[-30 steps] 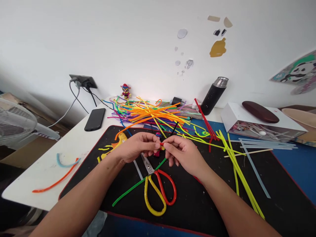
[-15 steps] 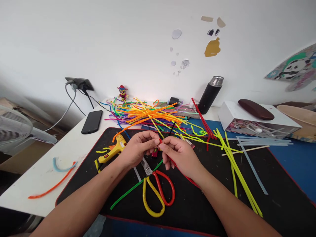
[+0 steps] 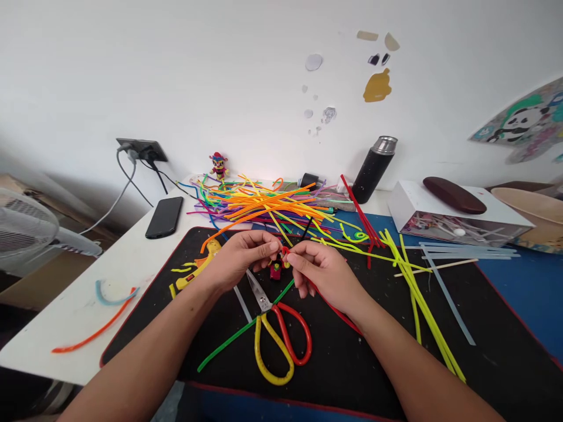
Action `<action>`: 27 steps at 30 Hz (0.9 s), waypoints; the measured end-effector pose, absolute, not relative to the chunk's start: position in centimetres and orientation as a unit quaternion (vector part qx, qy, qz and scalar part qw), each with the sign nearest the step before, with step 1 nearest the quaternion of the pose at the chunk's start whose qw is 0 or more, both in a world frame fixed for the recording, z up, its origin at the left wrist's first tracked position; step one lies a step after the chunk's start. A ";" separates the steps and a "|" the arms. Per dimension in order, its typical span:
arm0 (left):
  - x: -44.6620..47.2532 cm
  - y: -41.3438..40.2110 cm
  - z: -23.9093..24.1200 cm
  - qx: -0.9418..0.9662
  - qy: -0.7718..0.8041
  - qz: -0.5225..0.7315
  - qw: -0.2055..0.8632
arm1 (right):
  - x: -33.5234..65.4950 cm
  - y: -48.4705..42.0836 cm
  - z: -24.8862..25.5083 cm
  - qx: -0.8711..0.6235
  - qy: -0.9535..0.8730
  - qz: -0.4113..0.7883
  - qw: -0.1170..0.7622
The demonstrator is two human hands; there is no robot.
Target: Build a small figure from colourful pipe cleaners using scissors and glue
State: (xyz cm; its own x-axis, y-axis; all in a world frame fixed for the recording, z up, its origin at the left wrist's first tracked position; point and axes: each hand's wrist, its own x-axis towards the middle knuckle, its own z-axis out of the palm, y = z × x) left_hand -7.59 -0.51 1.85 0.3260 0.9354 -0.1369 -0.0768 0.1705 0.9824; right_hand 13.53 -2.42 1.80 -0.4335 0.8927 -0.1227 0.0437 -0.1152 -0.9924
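My right hand (image 3: 325,272) pinches a red pipe cleaner (image 3: 336,313) between thumb and index finger. Its short end curls into a small loop (image 3: 285,251) at the fingertips, while the long tail runs back under the palm. My left hand (image 3: 246,258) is closed in a pinch at the left side of that loop; its fingertips partly hide what they grip. Just below and between the hands is a small dark red and black figure (image 3: 275,270). Scissors (image 3: 264,305) with one yellow and one red handle lie nearer me, across a green pipe cleaner (image 3: 226,347).
A yellow glue gun (image 3: 193,272) lies partly behind my left forearm. Many coloured pipe cleaners (image 3: 264,202) are heaped at the back beside a finished figure (image 3: 219,166). Yellow-green stems (image 3: 426,310) lie right. A phone (image 3: 164,217), black flask (image 3: 375,170) and white box (image 3: 407,211) stand around.
My hands have drawn slightly apart, so the red loop and the small dark red figure below show more clearly. The left hand has shifted a little left.
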 end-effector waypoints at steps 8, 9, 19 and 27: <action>-8.5 -0.4 2.2 0.559 0.404 0.349 0.635 | 13.7 -2.5 1.7 -0.403 -0.599 0.615 0.316; -8.5 -0.5 2.2 0.563 0.403 0.343 0.635 | 13.7 -2.6 1.7 -0.405 -0.601 0.614 0.313; -8.6 -0.5 2.2 0.595 0.402 0.319 0.619 | 13.5 -2.5 1.9 -0.407 -0.615 0.605 0.299; -8.4 -0.6 2.9 0.625 0.398 0.270 0.615 | 13.7 -2.4 1.8 -0.417 -0.624 0.586 0.307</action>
